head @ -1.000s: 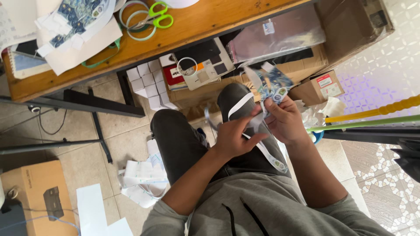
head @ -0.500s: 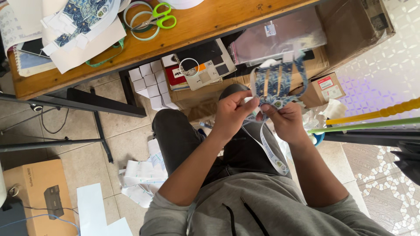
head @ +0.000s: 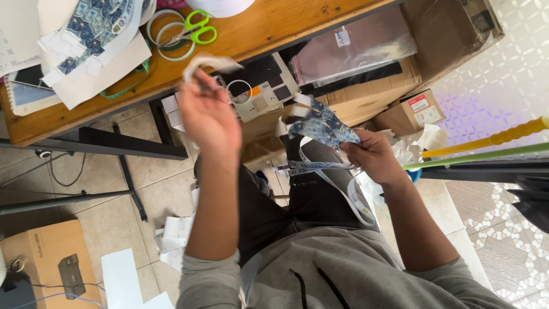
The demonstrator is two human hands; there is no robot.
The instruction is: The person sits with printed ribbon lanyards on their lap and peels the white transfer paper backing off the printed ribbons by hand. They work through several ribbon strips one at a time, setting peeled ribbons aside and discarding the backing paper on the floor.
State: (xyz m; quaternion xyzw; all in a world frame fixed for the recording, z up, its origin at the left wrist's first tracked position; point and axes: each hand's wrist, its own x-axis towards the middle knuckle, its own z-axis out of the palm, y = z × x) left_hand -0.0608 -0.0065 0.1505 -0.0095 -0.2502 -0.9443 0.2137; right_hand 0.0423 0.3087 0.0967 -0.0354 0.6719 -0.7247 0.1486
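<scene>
Two hands up over the lap here: the left hand (head: 209,117) pinches a small white paper strip (head: 207,62) near the front edge of the wooden table (head: 269,26). The right hand (head: 372,155) grips a blue patterned paper cutout (head: 323,125) with white strips dangling, green-handled scissors (head: 191,34) lying on the table.

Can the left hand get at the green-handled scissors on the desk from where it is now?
Probably yes. The left hand is raised close under the wooden desk edge, and the green-handled scissors lie just beyond that edge with nothing over them. But its fingers already pinch a white paper strip.
</scene>
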